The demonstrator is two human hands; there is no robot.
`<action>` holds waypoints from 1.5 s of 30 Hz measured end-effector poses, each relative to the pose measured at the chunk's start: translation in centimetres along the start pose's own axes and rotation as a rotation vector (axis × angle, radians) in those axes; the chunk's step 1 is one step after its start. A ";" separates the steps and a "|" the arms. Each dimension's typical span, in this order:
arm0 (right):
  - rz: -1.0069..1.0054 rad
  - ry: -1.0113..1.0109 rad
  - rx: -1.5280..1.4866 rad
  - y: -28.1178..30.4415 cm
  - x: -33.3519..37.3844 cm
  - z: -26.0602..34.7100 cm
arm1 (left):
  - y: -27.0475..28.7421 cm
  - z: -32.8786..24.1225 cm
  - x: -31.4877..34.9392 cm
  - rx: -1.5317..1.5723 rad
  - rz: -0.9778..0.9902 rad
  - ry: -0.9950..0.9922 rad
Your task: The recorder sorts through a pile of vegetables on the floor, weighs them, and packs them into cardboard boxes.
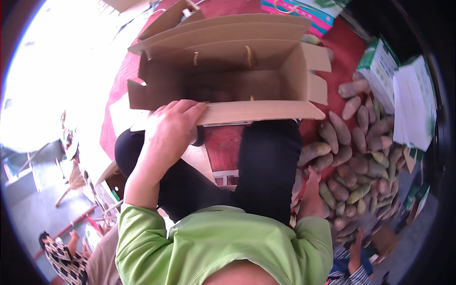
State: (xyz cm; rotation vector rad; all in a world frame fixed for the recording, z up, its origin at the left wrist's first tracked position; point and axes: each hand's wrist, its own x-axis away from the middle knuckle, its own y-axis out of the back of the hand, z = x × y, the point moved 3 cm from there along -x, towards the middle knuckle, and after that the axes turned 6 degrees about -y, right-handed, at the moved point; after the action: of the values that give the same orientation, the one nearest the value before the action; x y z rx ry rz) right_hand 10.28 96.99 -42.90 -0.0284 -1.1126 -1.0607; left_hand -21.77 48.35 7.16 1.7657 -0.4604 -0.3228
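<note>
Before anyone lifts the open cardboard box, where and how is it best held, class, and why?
Grip the open cardboard box at its left end wall and right end wall, one hand from each side: it is longest left to right, so that should balance it. The near flap, where the left hand is, hangs unfastened and would likely bend.

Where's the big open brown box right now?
In the head view, the open brown box is at the upper middle, by the person's knees, with the left hand on its near flap and long vegetables off to its right.
</note>
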 end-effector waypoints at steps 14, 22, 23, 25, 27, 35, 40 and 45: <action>0.555 -0.264 -0.220 3.5 15.5 8.8 | -1.0 0.9 0.8 -0.156 0.033 -0.090; 0.847 -0.152 -0.263 4.9 21.1 18.9 | -1.2 0.9 1.6 -0.160 0.046 -0.117; 0.777 0.122 -0.174 4.4 24.1 22.0 | -1.3 1.0 1.9 -0.156 0.043 -0.110; 0.654 0.496 -0.015 3.5 29.8 28.4 | -0.9 1.2 2.2 -0.139 0.023 -0.112; 0.673 0.693 0.131 4.1 32.4 33.6 | -1.0 1.0 2.0 -0.144 0.019 -0.126; 1.138 0.914 0.972 -14.5 55.1 43.0 | -1.5 0.9 2.5 -0.159 0.028 -0.130; 1.086 0.818 1.555 -26.6 53.5 39.9 | -0.8 0.0 2.5 -0.254 0.052 -0.190; 1.090 0.786 1.622 -35.0 52.7 34.1 | -0.9 0.1 2.7 -0.229 -0.051 -0.228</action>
State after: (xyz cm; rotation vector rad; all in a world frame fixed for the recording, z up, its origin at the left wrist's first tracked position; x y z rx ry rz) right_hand -36.74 59.52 -3.54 0.8849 -0.7251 0.9163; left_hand -19.30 47.16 6.32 1.5254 -0.5190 -0.5937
